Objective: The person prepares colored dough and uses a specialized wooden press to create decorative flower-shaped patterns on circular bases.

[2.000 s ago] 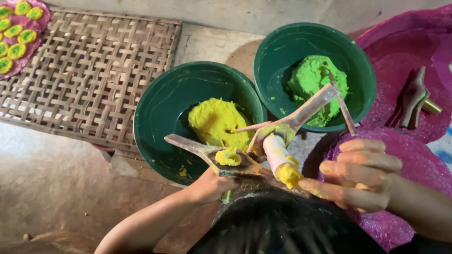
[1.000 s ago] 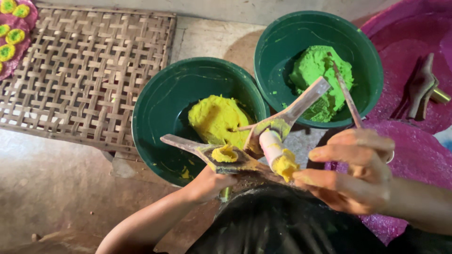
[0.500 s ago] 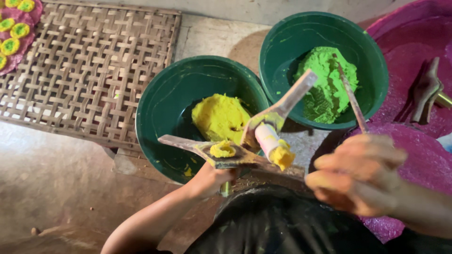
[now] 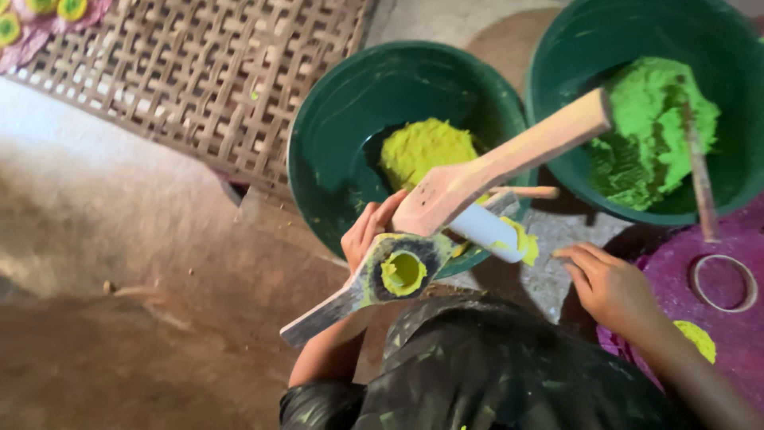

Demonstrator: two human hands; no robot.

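Note:
My left hand (image 4: 368, 231) grips a hinged wooden press (image 4: 469, 179) at its joint. The press's lower arm carries a round cup packed with yellow dough (image 4: 403, 272). Its upper arm is swung up and away over the bowls. A white plunger (image 4: 485, 229) smeared with yellow hangs under that arm. The press is held over the near rim of a dark green bowl (image 4: 318, 159) that holds a lump of yellow dough (image 4: 426, 150). My right hand (image 4: 611, 287) is to the right, fingers apart and empty, low by the edge of a magenta cloth (image 4: 728, 350).
A second green bowl (image 4: 549, 111) with green dough (image 4: 649, 127) and a stick (image 4: 700, 179) stands at the upper right. A ring (image 4: 723, 283) and a yellow disc (image 4: 699, 338) lie on the cloth. A woven bamboo mat (image 4: 207, 80) covers the upper left.
My right hand has left the press and dropped to the right, near the cloth. The press's upper arm has swung wider open. The view has moved closer.

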